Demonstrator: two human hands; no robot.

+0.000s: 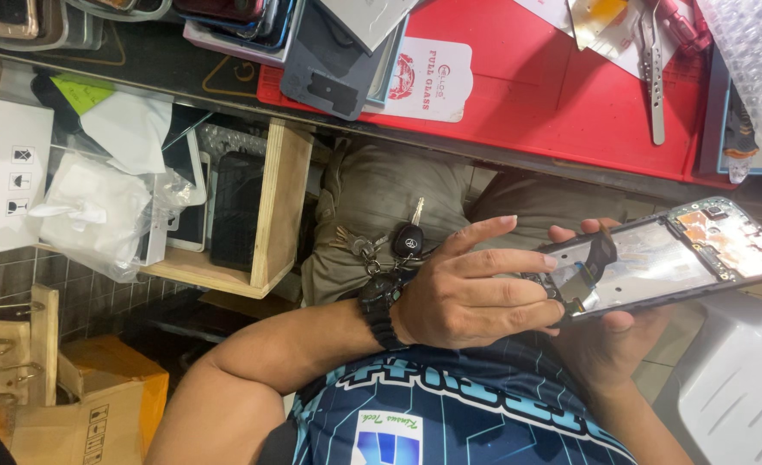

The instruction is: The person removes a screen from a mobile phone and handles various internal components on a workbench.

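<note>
Head view, I note: red mat (519,95) on bench, tweezers (655,77) lying there unused. Opened phone (665,258) held over lap, back cover off, board exposed, flex cable lifted; reassembly left. Left hand (605,340) cradles phone from beneath. Right hand (467,288) pinches near cable, possibly gripping it, index extended.

Bright, even indoor light, picture turned sideways, soft glare on the opened phone's (656,258) pale inner panel at three o'clock, dim shadow under the counter (519,103) — focus sharp, edges slightly stretched.
</note>
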